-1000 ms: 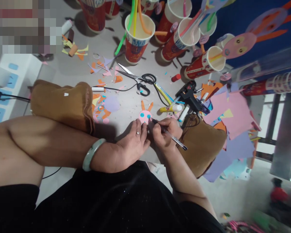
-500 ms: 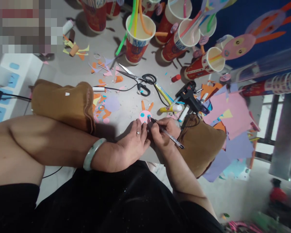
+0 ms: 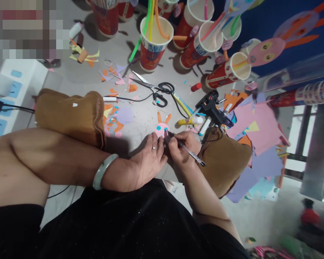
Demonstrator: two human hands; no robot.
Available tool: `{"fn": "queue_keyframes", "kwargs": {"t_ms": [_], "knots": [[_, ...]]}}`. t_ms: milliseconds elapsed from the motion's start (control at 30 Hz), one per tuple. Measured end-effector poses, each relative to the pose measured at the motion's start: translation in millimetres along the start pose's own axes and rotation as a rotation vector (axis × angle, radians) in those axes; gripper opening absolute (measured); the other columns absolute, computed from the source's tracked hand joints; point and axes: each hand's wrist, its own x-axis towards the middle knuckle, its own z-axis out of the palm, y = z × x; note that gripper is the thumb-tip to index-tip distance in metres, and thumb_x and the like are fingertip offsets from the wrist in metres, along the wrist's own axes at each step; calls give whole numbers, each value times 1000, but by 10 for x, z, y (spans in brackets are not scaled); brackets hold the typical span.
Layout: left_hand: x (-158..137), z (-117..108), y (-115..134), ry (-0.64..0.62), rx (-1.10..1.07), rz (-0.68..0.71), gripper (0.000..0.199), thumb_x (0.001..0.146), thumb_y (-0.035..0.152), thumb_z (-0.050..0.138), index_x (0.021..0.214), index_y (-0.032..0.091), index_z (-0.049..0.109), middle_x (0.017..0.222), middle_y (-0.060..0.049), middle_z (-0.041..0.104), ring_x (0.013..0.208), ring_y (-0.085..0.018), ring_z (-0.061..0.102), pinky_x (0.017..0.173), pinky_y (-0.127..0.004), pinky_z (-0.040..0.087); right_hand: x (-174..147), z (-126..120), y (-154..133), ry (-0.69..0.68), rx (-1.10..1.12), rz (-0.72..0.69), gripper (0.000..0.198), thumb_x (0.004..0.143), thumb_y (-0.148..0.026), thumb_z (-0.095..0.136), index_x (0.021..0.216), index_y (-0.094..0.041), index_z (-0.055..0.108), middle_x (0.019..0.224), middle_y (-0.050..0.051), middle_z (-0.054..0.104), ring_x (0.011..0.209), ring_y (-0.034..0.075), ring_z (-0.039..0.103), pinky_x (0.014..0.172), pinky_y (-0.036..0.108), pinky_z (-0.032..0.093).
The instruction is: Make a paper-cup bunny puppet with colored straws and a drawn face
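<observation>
A small pink paper rabbit face [image 3: 161,129] with orange ears and blue eyes lies on the table in front of me. My left hand [image 3: 149,154] rests flat with its fingertips on the lower edge of the face, fingers stretched out; it covers part of the paper. Between the thumb and fingers of my right hand [image 3: 185,147] is a clear-barrelled pen [image 3: 192,154]. Its tip is at the rabbit's right-hand blue eye; whether it touches the paper I cannot tell. Beyond the face lie black-handled scissors [image 3: 153,87], blades pointing up and left.
Paper cups [image 3: 154,50] with straws and paper animals stand at the back. A black glue gun [image 3: 214,109], markers [image 3: 190,120] and coloured paper sheets [image 3: 259,122] lie to the right. Brown cushion-like bundles [image 3: 70,115] flank my arms. Paper scraps [image 3: 116,122] and a power strip [image 3: 16,95] are left.
</observation>
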Motion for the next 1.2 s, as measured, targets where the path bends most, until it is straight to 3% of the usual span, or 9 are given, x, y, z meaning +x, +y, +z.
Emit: {"fn": "queue_keyframes", "kwargs": {"t_ms": [400, 700, 1200], "knots": [[21, -90, -42, -65, 21, 30, 63, 96, 42, 60, 154, 18, 53, 166, -23, 40, 150, -49, 43, 120, -62, 38, -12, -22, 17, -1, -21, 43, 10, 83, -27, 59, 75, -25, 53, 58, -5, 59, 49, 13, 53, 51, 27, 44], [-2, 27, 8, 28, 22, 5, 66, 94, 44, 66, 153, 17, 54, 165, -24, 41, 150, -50, 43, 121, -64, 37, -19, -15, 22, -1, -40, 53, 7, 82, -26, 60, 77, -25, 55, 60, -4, 60, 52, 14, 55, 53, 29, 47], [4, -2, 1, 4, 29, -8, 67, 94, 44, 65, 154, 16, 52, 165, -26, 39, 151, -49, 42, 122, -63, 36, -18, 4, 26, -30, -20, 66, 9, 83, -30, 59, 78, -25, 55, 60, -4, 62, 50, 13, 55, 50, 27, 47]]}}
